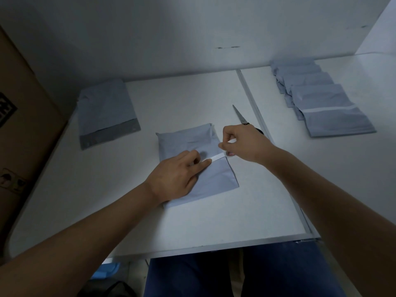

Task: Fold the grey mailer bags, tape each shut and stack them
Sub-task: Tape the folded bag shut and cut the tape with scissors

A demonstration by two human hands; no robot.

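While left hand (175,176) presses, grey mailer bag (214,181) lies folded, white tape strip (218,156) across.

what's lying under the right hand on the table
The scissors: the blades poke out beyond the right hand, the handles mostly covered. The hand grips a tape roll.
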